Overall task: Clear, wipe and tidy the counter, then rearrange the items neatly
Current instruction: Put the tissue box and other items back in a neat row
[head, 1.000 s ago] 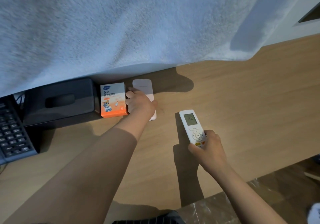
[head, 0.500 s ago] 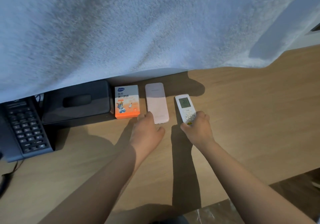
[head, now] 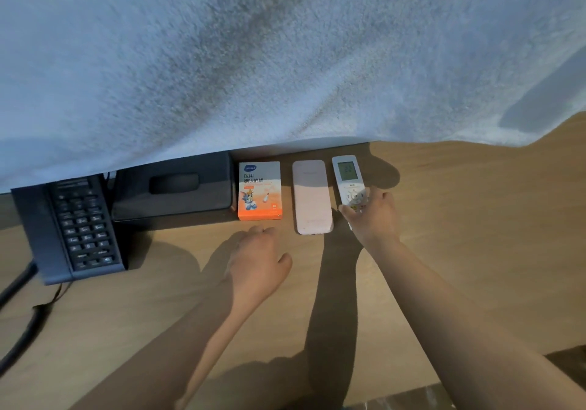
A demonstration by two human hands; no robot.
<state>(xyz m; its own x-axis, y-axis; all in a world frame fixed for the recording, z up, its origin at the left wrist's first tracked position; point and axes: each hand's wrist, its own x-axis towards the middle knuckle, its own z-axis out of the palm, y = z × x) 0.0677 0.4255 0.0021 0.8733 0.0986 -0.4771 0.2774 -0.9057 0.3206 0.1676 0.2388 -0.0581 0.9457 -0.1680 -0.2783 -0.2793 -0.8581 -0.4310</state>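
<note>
Vs half a sec ago, the remote (head: 348,181) sits further back, its display end now about level w/ the far end of the pink slab (head: 312,197). The left hand (head: 258,262) has come off that slab and slid left. I see the right hand (head: 372,216) gripping the remote's near, btn end, fingers curled round its edges. Can't tell if the remote is flat on the counter (head: 475,219) or a touch above it. Its long axis runs front-to-back, display end pointing away from me toward the back, near end leaning slightly right. It's just beside the pink slab, on the slab's right, roughly parallel, w/ a narrow gap btwn them. Left hand holds nothing: fingers loosely curled, over the counter just in front of the orange-and-white box (head: 260,191), not touching it. Back row, left to right: phone (head: 79,225), black tissue box (head: 172,186), orange-and-white box, pink slab, remote. A white towel (head: 285,54) hangs across the top of view.
</note>
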